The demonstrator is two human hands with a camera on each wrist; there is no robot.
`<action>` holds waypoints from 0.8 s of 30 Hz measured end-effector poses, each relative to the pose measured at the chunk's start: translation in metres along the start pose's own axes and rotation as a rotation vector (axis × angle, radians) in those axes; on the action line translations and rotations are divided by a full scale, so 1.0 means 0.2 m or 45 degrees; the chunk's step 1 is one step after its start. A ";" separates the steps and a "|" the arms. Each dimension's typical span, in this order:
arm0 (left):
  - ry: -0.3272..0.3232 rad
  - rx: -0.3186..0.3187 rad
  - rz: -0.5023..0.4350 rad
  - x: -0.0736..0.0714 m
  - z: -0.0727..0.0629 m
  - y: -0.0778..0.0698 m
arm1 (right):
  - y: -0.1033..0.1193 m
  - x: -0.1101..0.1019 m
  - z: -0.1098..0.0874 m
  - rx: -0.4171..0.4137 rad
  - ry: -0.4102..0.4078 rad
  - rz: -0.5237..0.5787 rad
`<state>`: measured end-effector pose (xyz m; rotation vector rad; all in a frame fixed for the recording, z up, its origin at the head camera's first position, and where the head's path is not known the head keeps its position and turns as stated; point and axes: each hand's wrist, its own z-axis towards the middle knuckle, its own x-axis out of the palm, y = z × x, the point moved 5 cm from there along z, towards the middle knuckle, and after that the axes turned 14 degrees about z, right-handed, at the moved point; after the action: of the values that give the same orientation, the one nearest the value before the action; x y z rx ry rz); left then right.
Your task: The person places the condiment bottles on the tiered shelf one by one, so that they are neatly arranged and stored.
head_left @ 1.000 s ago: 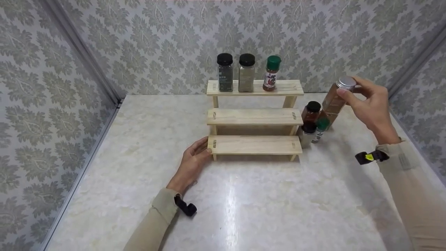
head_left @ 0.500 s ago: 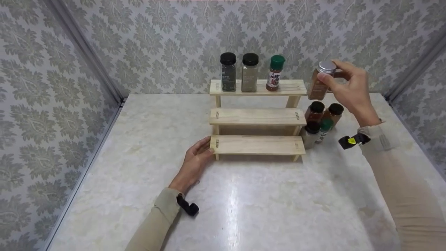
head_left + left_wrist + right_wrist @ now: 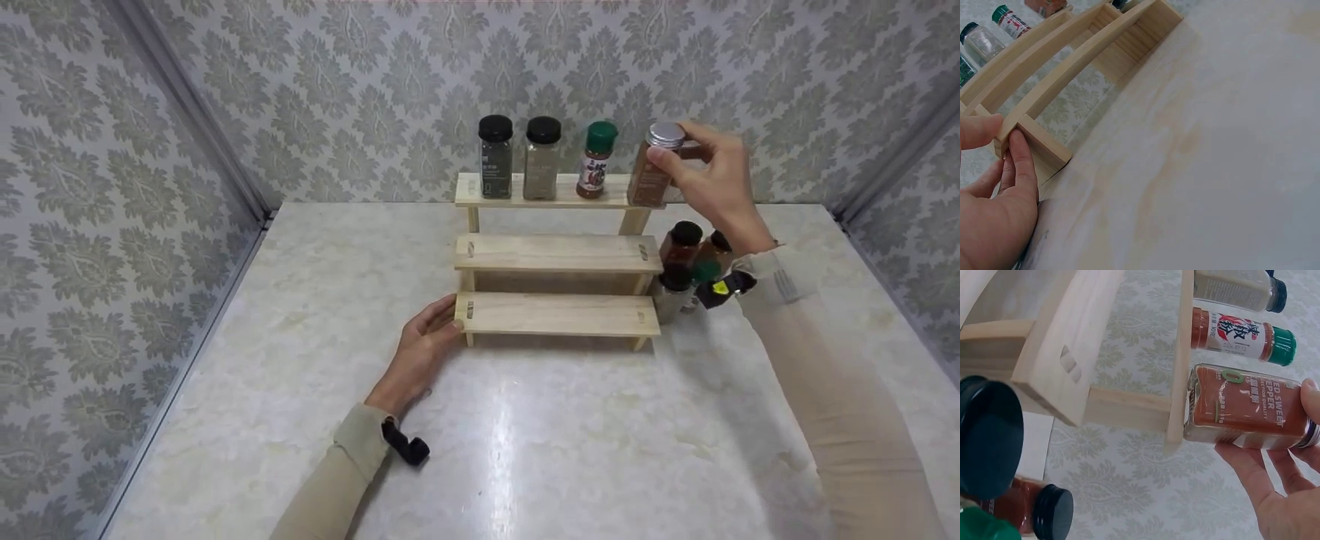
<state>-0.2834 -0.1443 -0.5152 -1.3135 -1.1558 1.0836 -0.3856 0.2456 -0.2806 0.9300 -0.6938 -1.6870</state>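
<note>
The silver-capped bottle (image 3: 651,177) of red powder is at the right end of the top shelf (image 3: 616,189) of the stepped wooden rack (image 3: 559,313), to the right of the green-capped bottle (image 3: 594,166). Its base sits close against the board's end, and I cannot tell whether its full weight is on the wood. To set it well, I would bring it slightly left, so the whole base has board under it, keeping a gap from the green-capped bottle; then level it, since it looks a little tilted, and lower it softly before loosening the fingers. With so little shelf to its right, an early release could tip it off that end. The right hand (image 3: 718,178) is closed only to the bottle's width, thumb on one side and fingers on the other, up near the cap. The left hand (image 3: 422,341) pinches the left end of the lowest shelf, thumb above and fingers beneath, its grip nearly closed around the thin board; that steadying hold seems worth keeping until the bottle stands alone.
</note>
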 end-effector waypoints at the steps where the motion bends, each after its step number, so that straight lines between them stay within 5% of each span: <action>1: 0.003 0.003 0.004 0.00 0.00 0.00 | 0.00 0.01 0.00 0.004 0.001 -0.008; 16: -0.003 0.003 0.045 0.01 0.01 0.02 | -0.02 0.10 0.04 -0.010 0.036 0.014; 24: -0.026 0.017 0.033 -0.01 0.01 0.01 | -0.01 0.10 0.02 0.099 0.095 0.021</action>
<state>-0.2856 -0.1453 -0.5164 -1.3125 -1.1476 1.1240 -0.3930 0.2281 -0.2852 1.0335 -0.7197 -1.6119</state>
